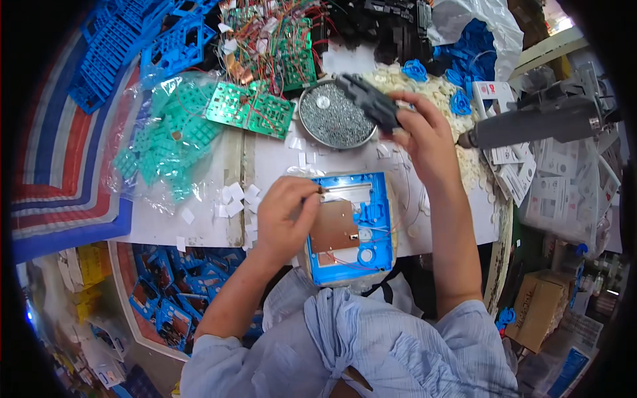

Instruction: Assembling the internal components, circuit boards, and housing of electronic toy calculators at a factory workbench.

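A blue plastic casing [381,222] lies open on the table in front of me, with a brown circuit board [335,225] and thin reddish wires inside. My left hand [286,215] is closed at the casing's upper left corner, its fingertips pinched together; what they hold, if anything, is too small to name. Raised above the table, my right hand [428,132] grips a black moulded plastic part [367,99], slightly blurred. That part overlaps the right side of a round dish [315,126] full of small metal screws.
Green circuit boards [252,109] with tangled wires lie behind, beside a bag of teal rubber keypads [176,136]. An electric screwdriver [531,126] points in from the right, over cream-coloured small parts [468,159]. Blue assembled casings [176,292] fill a bin below left.
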Demonstrator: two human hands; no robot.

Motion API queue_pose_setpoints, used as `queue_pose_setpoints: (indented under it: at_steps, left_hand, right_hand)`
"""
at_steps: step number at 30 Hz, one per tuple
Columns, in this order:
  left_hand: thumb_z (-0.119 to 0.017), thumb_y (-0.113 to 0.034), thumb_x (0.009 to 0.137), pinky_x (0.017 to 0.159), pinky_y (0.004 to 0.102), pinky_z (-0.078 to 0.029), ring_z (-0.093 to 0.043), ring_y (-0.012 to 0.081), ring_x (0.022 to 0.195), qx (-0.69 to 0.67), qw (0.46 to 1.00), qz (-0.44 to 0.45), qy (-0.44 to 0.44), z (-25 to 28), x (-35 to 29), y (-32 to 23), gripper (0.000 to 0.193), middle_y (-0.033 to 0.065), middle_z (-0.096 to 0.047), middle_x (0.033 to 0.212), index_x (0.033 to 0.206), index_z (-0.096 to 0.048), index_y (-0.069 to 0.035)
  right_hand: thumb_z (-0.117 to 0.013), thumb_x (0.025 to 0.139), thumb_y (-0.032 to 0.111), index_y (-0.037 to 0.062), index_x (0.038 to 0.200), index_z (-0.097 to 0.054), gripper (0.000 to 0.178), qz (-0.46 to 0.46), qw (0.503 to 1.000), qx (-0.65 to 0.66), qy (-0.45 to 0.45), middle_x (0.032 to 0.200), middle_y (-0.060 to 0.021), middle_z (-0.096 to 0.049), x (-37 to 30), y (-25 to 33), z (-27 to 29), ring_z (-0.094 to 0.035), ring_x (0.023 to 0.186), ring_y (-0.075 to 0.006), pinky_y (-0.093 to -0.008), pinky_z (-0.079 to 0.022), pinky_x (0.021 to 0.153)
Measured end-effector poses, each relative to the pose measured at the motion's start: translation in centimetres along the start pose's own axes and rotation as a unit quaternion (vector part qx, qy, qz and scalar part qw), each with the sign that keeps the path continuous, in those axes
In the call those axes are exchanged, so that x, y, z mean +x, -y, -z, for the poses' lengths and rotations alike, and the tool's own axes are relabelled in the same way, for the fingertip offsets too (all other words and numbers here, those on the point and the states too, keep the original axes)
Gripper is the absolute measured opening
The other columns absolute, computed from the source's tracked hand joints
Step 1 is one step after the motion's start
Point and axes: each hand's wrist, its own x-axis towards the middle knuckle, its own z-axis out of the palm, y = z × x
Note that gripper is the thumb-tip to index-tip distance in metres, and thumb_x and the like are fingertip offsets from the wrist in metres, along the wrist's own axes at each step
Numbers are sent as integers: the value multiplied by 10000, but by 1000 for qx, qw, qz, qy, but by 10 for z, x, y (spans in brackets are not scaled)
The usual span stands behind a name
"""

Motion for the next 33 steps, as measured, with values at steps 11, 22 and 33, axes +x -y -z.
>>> queue_pose_setpoints:
  at_steps: [11, 22, 33]
  left_hand:
    - [-689, -2, 856, 670, 335, -513, -646, 242, 754, -7, 999, -28, 39, 4, 3, -4, 120, 122, -660, 860, 975, -679, 9]
    - [-701, -74, 843, 625, 376, -495, -637, 287, 707, 39, 990, -30, 133, 12, 12, -8, 90, 96, -648, 815, 926, -682, -48]
    - [-700, -94, 812, 624, 424, -472, -589, 309, 715, 132, 935, -112, 310, 29, 49, -24, 91, 96, -552, 771, 838, -625, -50]
  right_hand:
    - [-592, 1002, 259, -4, 1304, -546, 403, -393, 895, 11, 211, 1062, -126, -663, -86, 2, 20, -694, 651, -147, -245, -603, 580]
    - [-811, 668, 153, 77, 1245, -578, 627, 264, 767, -522, 264, 1188, -106, -623, -83, -7, 2, -605, 1018, -303, -376, -547, 830]
    - [-819, 694, 175, 41, 1130, -635, 491, 277, 773, -481, 308, 1002, -83, -676, -74, -4, 1, -616, 860, -284, -357, -542, 713]
